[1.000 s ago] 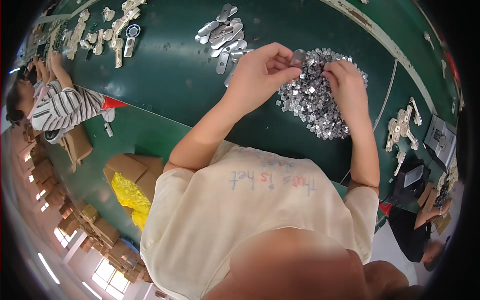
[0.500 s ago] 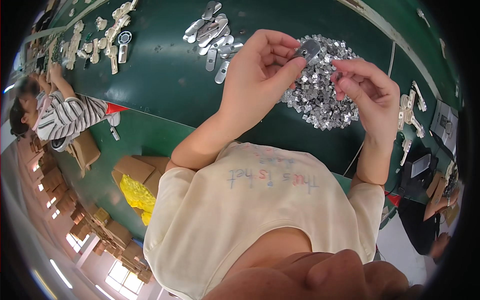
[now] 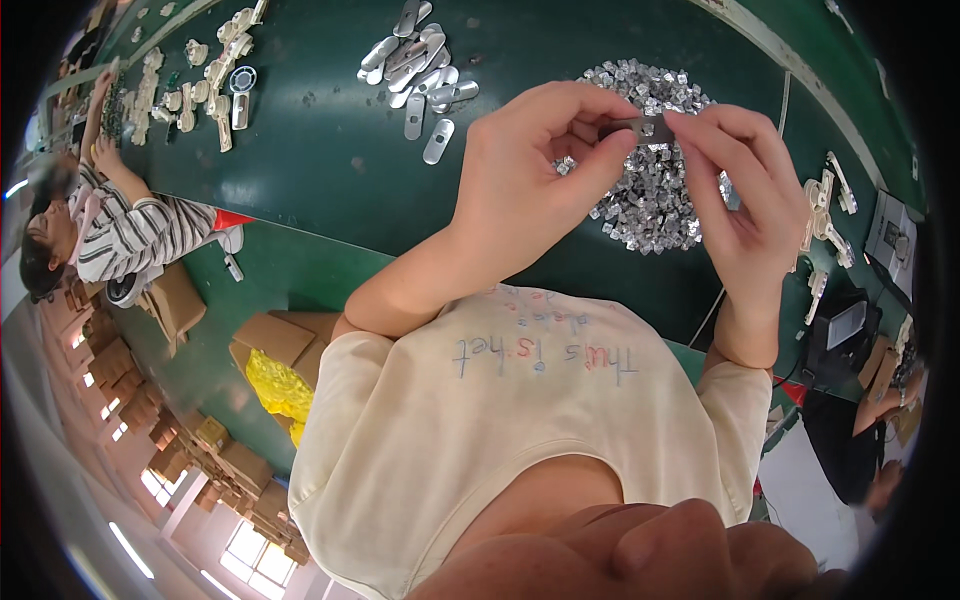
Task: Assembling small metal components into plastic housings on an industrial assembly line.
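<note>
My left hand (image 3: 540, 165) pinches one end of a small flat metal plate (image 3: 652, 131) between thumb and fingers. The plate is grey and narrow, with a bright spot at its middle. My right hand (image 3: 748, 180) has its fingertips closed on the plate's other end; whether a small piece is also between them is hidden. Both hands are over a heap of tiny shiny metal clips (image 3: 650, 205) on the green table (image 3: 330, 140). Left of them lies a loose pile of rounded oblong metal plates (image 3: 408, 72).
White plastic parts (image 3: 222, 85) lie at the far left, and more white parts (image 3: 822, 215) at the right. A co-worker in a striped top (image 3: 150, 230) sits at the left. An open cardboard box (image 3: 275, 340) with yellow plastic (image 3: 278, 390) stands below the table edge.
My right hand has moved left to meet the plate in my left hand. The plate has tilted and shows more edge-on. A small piece seen in my right fingers is now hidden.
</note>
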A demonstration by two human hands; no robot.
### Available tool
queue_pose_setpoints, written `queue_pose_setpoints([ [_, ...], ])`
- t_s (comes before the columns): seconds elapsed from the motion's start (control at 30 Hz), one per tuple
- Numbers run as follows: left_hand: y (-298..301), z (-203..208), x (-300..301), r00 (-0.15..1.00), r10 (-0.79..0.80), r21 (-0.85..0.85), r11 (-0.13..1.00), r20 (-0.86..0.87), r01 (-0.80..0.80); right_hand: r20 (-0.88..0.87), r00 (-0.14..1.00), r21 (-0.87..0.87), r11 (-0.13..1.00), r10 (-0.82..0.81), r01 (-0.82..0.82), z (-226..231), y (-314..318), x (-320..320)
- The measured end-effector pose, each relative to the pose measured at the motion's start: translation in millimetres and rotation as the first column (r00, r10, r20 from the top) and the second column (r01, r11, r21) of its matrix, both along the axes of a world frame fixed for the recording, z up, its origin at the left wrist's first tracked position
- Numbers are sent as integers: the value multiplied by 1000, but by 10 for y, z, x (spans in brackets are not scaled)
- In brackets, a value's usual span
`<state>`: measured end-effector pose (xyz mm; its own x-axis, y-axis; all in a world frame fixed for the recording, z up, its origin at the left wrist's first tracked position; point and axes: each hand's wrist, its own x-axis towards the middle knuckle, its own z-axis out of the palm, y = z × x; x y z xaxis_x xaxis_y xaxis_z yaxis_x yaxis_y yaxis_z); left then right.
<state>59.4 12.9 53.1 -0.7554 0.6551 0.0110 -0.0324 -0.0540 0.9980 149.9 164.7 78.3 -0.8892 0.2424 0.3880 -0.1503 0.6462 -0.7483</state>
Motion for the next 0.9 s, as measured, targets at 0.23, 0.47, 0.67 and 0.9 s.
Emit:
queue_pose_setpoints([
  [0.23, 13, 23, 2, 996, -22, -13, 1000, 83, 23, 35, 993, -337, 937, 111, -93, -123, 64, -96],
  [0.47, 20, -3, -13, 999, -29, -16, 999, -23, 29, 44, 991, -663, 745, 129, -68, -169, 46, -95],
  [0.67, 29, 122, -59, 972, -45, -3, 999, 230, 47, 32, 993, -84, 991, 111, -108, -61, 88, -79],
  [0.9, 43, 99, -68, 944, -101, 67, 994, 313, 84, 53, 981, -549, 826, 187, -128, -122, 106, -76],
])
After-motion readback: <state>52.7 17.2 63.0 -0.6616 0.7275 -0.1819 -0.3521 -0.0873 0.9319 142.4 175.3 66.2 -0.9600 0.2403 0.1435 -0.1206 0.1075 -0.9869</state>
